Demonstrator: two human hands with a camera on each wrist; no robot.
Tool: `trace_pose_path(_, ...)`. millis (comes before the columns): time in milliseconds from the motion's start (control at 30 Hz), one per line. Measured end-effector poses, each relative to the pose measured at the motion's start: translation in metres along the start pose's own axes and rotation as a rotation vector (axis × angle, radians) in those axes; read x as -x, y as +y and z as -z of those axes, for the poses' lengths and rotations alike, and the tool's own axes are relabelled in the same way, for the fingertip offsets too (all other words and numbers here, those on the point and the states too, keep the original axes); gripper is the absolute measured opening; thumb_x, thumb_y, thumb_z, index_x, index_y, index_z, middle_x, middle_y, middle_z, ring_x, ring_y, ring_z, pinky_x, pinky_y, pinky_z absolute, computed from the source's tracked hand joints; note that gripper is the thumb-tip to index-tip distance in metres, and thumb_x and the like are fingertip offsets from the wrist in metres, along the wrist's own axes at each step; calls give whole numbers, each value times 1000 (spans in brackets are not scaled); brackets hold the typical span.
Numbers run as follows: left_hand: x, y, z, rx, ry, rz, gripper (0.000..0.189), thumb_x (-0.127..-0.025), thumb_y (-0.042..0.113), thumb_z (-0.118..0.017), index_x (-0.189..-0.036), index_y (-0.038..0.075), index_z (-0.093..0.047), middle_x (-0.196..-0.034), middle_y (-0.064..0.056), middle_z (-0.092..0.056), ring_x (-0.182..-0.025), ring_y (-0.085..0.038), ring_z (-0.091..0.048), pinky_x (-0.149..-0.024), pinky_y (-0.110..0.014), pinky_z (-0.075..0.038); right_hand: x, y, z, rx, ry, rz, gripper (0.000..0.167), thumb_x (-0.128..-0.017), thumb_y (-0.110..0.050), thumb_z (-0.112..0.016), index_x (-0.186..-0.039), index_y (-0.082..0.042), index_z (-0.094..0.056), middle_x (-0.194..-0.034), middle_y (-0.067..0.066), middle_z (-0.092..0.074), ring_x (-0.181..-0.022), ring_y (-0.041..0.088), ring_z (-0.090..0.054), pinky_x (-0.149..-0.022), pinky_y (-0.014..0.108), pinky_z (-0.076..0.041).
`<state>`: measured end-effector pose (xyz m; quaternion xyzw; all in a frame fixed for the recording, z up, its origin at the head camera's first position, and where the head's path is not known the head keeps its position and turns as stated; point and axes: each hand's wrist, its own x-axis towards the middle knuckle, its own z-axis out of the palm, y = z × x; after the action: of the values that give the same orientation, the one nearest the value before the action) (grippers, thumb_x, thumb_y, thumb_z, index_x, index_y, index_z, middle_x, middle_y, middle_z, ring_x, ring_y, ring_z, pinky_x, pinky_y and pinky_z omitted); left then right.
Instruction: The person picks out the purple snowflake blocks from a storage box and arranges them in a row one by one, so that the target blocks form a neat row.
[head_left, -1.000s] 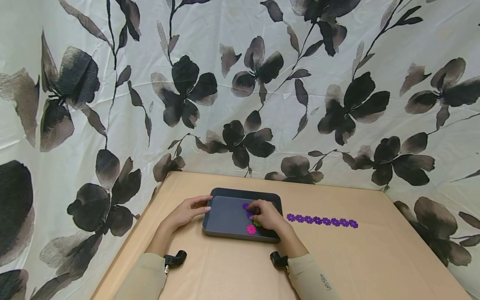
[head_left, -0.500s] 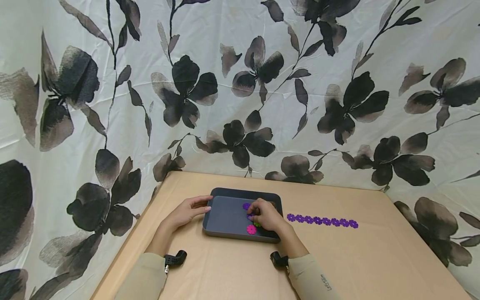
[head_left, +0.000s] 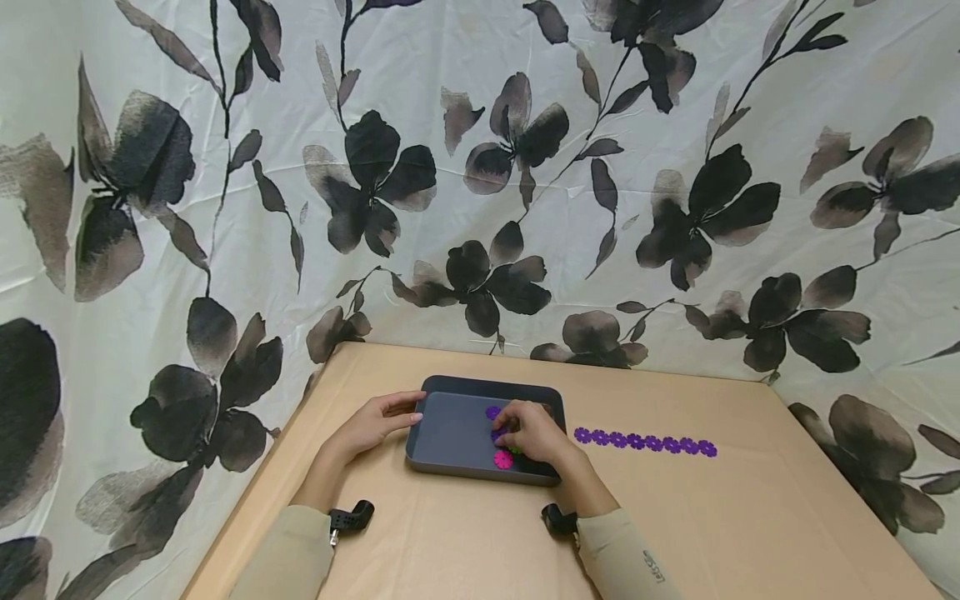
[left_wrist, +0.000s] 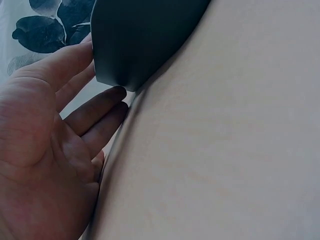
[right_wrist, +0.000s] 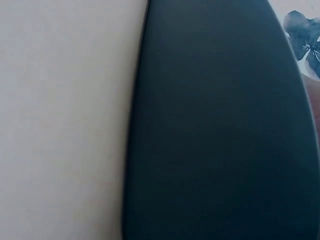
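A dark grey tray [head_left: 450,433] lies on the table, with small flower-shaped pieces at its right side. My left hand [head_left: 372,427] rests its fairly straight fingers against the tray's left rim; the left wrist view shows them at the tray's corner [left_wrist: 145,40]. Over the pieces, my right hand [head_left: 536,432] has curled fingers and pinches a purple flower piece [head_left: 497,435] between thumb and index finger, mostly covered. Another purple flower [head_left: 492,412] lies just behind, a pink flower [head_left: 503,459] in front. A green flower [head_left: 515,449] peeks out under the hand.
Right of the tray, several purple flower pieces [head_left: 645,442] form a straight row on the tan table [head_left: 465,542]. A floral cloth [head_left: 570,225] hangs behind the table. The tray's outer wall [right_wrist: 215,130] fills most of the right wrist view.
The right fingertips shift slightly over the purple flower, and the purple piece beneath them moves a little. The left hand and tray stay in place.
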<state>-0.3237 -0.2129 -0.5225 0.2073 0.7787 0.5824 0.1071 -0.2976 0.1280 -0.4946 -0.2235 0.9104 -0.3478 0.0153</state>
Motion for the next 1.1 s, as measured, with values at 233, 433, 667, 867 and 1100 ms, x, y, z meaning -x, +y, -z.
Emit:
trace_pose_path(233,0,-1,0,7,-7,1,61,-99,30,-74,-152,7,-54,-157,-12,-53,-148,-31,-47,-120,-46,-40,6,2,11,-39,115,41,16,-89,-5,-82,-104,-8,-81,-102,1,-70,-90,14,-66,-83,30,-62)
trace_pose_path(433,1,-2,0,9,-10,-6,61,-99,30,-74,-152,7,-54,-157,-13,-52,-148,-31,-47,-119,-44,-41,15,8,26,-106,211,-11,19,-91,-1,-79,-109,-7,-80,-107,2,-68,-94,16,-68,-85,30,-63)
trace_pose_path(667,2,-2,1,0,-11,-11,62,-98,30,-74,-152,7,-53,-157,-13,-52,-148,-31,-46,-120,-45,-40,33,22,46,-120,288,-57,21,-91,-2,-79,-113,-5,-79,-112,5,-69,-102,22,-67,-94,39,-62)
trace_pose_path(867,2,-2,1,-8,-9,-11,62,-99,30,-74,-152,7,-53,-157,-13,-52,-149,-31,-46,-120,-46,-40,52,41,67,-120,356,-106,21,-91,-1,-78,-111,-7,-79,-113,7,-69,-105,25,-69,-93,37,-62)
trace_pose_path(1100,2,-2,2,-8,-10,-9,62,-99,30,-74,-152,7,-53,-157,-13,-52,-148,-31,-46,-120,-46,-40,85,73,99,-36,418,-131,24,-94,-4,-77,-118,-5,-77,-118,12,-69,-108,31,-71,-88,20,-60)
